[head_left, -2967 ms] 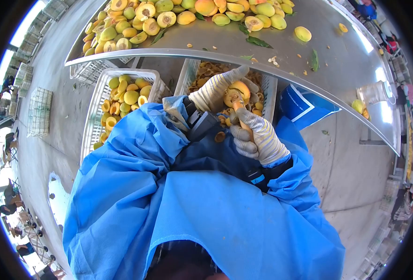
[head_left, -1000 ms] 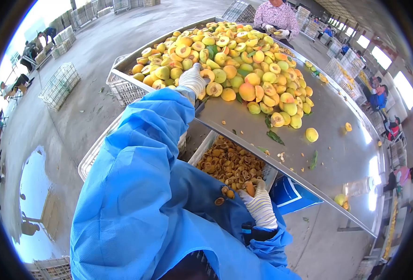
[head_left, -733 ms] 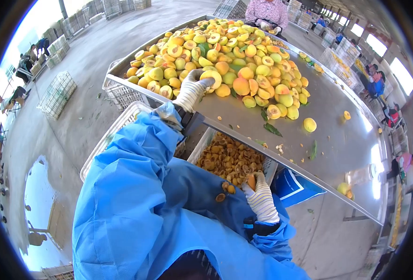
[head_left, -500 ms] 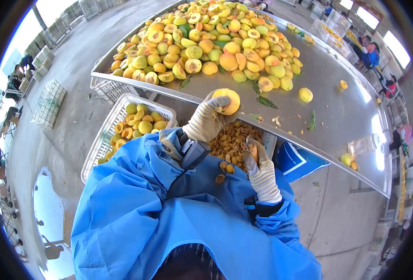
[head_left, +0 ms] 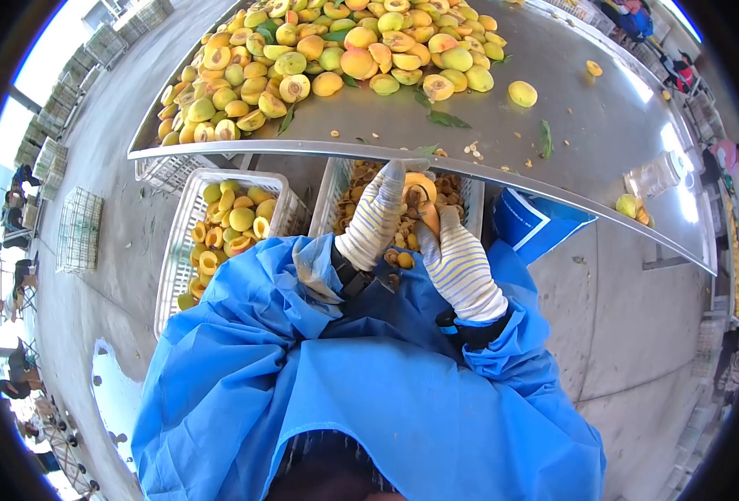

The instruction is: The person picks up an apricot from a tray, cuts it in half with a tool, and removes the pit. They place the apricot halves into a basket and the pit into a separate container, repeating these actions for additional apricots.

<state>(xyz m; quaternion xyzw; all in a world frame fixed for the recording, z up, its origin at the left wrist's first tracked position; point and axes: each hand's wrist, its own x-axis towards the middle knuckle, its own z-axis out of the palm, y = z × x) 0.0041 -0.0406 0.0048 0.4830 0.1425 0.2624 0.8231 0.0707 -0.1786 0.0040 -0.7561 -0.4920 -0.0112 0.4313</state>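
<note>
Metal table: it spans the far side of your work area, with a heap of yellow-green fruit [head_left: 302,50], many pieces cut open, towards its left.
Blue clothing: your blue gown [head_left: 369,384] covers your arms and lap.
Left crate: this white crate [head_left: 173,242] holds cut and rounded fruit pieces.
Middle crate: the other crate [head_left: 322,196], partly under the table edge, holds small brownish-orange pieces below your hands.
Blue container: it stands beside the middle crate, on your right.
Left hand: your gloved left hand [head_left: 373,221] has its fingers closed around a cut fruit [head_left: 419,188], held over the middle crate near the table edge.
Right hand: your gloved right hand [head_left: 467,271] has its fingers gripping a tool [head_left: 429,219] by its orange-brown handle.
Cut face: the tool is right against the fruit's open side; its tip is hidden. You appear to be working at the centre. That looks to call for a steady left hold, small controlled movements and fingertips clear of the tip.
Loose pieces: a few small pieces [head_left: 404,260] lie by your lap.
</note>
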